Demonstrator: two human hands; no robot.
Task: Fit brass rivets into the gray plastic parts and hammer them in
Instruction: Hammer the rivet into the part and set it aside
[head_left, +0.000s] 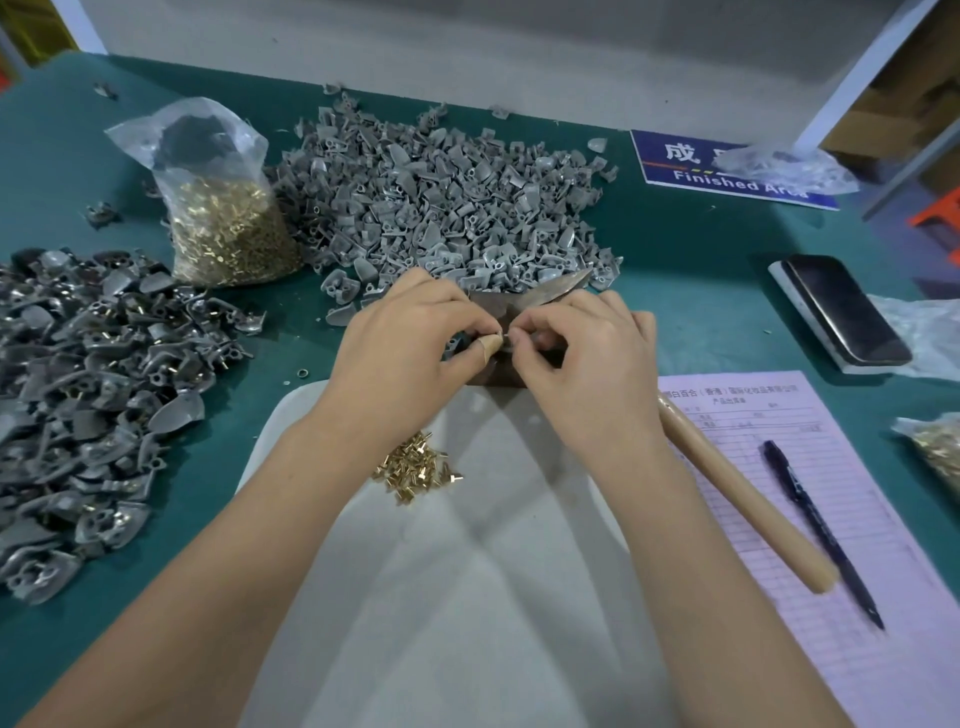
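My left hand (410, 338) and right hand (582, 353) pinch a gray part (454, 345); finished pile (88, 395) left, bigger unriveted pile (441, 202) remains; hammer (743, 488) idle.

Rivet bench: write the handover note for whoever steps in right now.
Left hand and right hand: both pinch a gray part, apparently fitting a rivet.
Loose rivets lie on the white cloth; a rivet bag stands far left.
Hammer handle lies on the pink form, ungripped.
Done: riveted pile at left.
Left: big unriveted pile ahead.
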